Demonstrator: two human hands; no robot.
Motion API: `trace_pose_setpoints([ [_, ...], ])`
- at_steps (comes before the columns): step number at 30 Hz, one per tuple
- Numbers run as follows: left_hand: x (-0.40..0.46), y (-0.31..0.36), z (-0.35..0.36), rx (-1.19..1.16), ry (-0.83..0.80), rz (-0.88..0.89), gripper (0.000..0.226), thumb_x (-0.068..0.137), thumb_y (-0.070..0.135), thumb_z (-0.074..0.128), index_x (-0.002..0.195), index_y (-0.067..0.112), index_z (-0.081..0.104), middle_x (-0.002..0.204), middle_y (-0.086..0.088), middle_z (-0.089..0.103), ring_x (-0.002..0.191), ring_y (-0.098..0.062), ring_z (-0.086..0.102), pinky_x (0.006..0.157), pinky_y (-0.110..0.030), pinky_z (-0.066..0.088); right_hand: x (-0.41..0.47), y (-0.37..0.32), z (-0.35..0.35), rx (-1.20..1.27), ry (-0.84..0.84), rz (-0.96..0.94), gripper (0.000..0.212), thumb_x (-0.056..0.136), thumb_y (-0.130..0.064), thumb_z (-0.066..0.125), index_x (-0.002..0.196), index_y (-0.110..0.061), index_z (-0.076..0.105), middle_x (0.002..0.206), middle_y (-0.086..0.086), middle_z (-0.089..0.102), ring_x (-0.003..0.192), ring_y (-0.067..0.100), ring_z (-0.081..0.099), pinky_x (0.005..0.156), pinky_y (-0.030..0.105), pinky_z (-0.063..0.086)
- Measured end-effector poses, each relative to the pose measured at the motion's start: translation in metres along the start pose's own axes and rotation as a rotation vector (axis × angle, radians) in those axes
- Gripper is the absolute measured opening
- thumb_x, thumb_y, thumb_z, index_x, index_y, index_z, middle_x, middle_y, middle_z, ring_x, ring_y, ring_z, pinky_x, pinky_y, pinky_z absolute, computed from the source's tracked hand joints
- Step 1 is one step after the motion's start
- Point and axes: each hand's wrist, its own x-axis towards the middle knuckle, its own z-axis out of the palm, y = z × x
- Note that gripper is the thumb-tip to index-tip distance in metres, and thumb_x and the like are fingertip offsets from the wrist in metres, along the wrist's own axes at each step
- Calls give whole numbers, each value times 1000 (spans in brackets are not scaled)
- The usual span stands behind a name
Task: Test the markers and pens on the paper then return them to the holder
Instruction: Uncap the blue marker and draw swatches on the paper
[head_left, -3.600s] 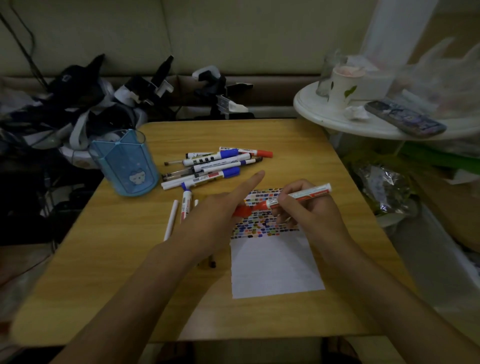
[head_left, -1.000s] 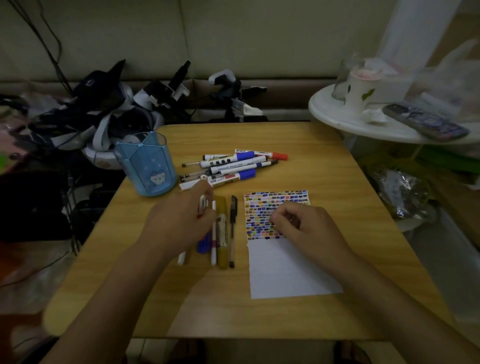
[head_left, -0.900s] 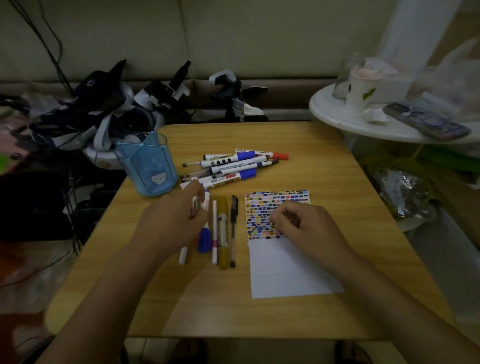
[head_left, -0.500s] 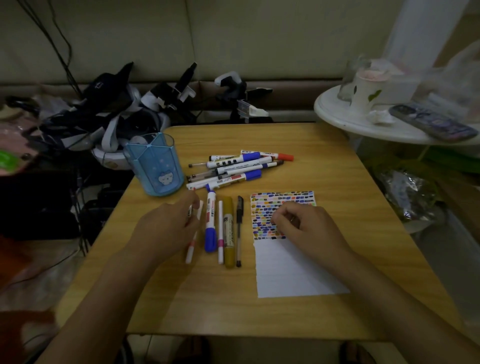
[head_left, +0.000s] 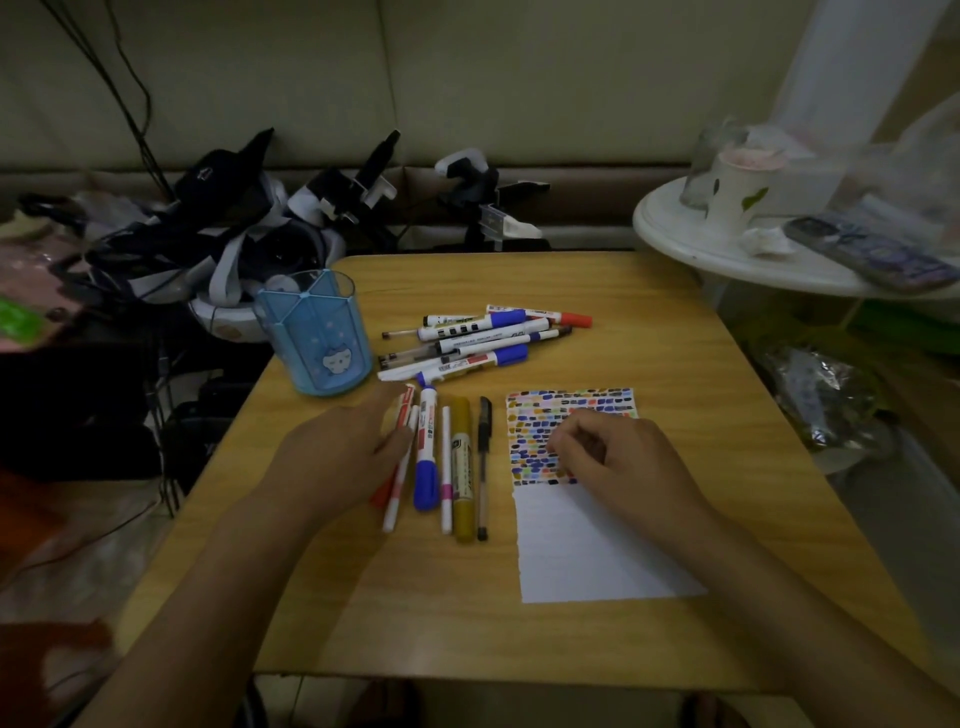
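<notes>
Looks like the tested stuff gets parked in a neat row left of the paper (head_left: 597, 540), probably to keep it apart from the heap (head_left: 483, 338) of about 8 untested pens and markers lying farther back. The row has 6 items side by side: a red marker (head_left: 402, 410), a thin white pen (head_left: 399, 483), a blue-capped marker (head_left: 427, 457), a pink-banded pen (head_left: 445, 467), a gold marker (head_left: 461, 467) and a black pen (head_left: 483, 457).

All 6 have their long axis running near to far; the blue cap sits at the near end, and so does the red one, I think. The heap runs left to right instead, caps mostly at the right.

The left hand (head_left: 337, 457) rests flat on the red marker at the left end of the row, fingers fairly straight, nothing gripped, likely just nudging it into line. The right hand (head_left: 613, 457) sits on the coloured part of the paper with fingers loosely curled, and I see nothing in it; my guess is it pins the sheet down.

The blue holder (head_left: 314, 338) stands empty-looking at the far left of the table (head_left: 675, 364), so returning hasn't started.
</notes>
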Motion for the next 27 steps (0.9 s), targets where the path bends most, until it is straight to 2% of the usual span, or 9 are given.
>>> trace_pose_setpoints([
  [2, 1, 4, -3, -10, 19, 4, 44, 101, 49, 41, 142, 38, 33, 76, 6, 60, 68, -7, 60, 63, -32, 57, 0, 0, 0, -4, 1, 6, 15, 98, -33, 58, 92, -31, 71, 71, -15, 68, 69, 2, 64, 60, 24, 51],
  [4, 4, 8, -4, -22, 66, 21, 42, 100, 49, 42, 139, 35, 38, 88, 7, 58, 74, -8, 59, 66, -32, 56, 0, 0, 0, 0, 3, 8, 15, 98, -32, 58, 91, -30, 72, 71, -15, 68, 69, 2, 63, 60, 24, 51],
  [7, 14, 15, -1, -51, 142, 24, 46, 99, 49, 42, 142, 32, 41, 124, 0, 49, 104, -14, 54, 84, -34, 53, -1, 0, 0, -3, 4, 4, 16, 98, -32, 58, 90, -29, 72, 71, -15, 67, 69, 2, 63, 59, 23, 49],
  [9, 23, 19, 2, -70, 192, 38, 48, 98, 48, 45, 144, 31, 42, 132, -2, 44, 117, -17, 47, 94, -36, 48, -1, 0, 0, -11, 4, 7, 15, 98, -33, 58, 91, -29, 72, 71, -16, 67, 69, 2, 63, 58, 21, 48],
  [13, 40, 27, 7, -51, 235, 69, 47, 98, 46, 49, 143, 30, 45, 137, -2, 44, 126, -20, 38, 103, -38, 36, -2, 1, -3, -11, 1, 19, 14, 98, -30, 59, 91, -30, 71, 70, -15, 67, 68, 1, 63, 57, 14, 44],
  [15, 47, 31, 10, -55, 218, 73, 49, 98, 43, 50, 144, 28, 44, 140, -3, 45, 130, -22, 36, 106, -40, 34, -3, 1, -5, -11, 3, 20, 14, 98, -29, 59, 91, -30, 72, 70, -15, 68, 68, 1, 63, 57, 15, 44],
  [19, 57, 36, 14, -50, 176, 46, 47, 97, 40, 52, 142, 27, 46, 142, -4, 47, 131, -23, 38, 108, -42, 36, -4, 2, -8, -9, 7, 19, 14, 97, -32, 59, 90, -33, 70, 71, -16, 67, 69, 2, 63, 58, 21, 49],
  [23, 63, 38, 13, -35, 179, 17, 35, 96, 37, 55, 130, 28, 53, 132, -3, 55, 123, -22, 45, 103, -42, 42, -4, 4, -12, 2, 12, 19, 15, 97, -34, 57, 91, -31, 71, 73, -15, 68, 69, 3, 64, 62, 32, 54],
  [27, 64, 39, 16, -37, 162, -6, 30, 95, 35, 58, 124, 30, 54, 128, -1, 55, 120, -20, 47, 100, -42, 45, -5, 5, -15, 9, 24, 16, 15, 98, -33, 58, 91, -29, 71, 72, -14, 67, 68, 5, 63, 61, 33, 52],
])
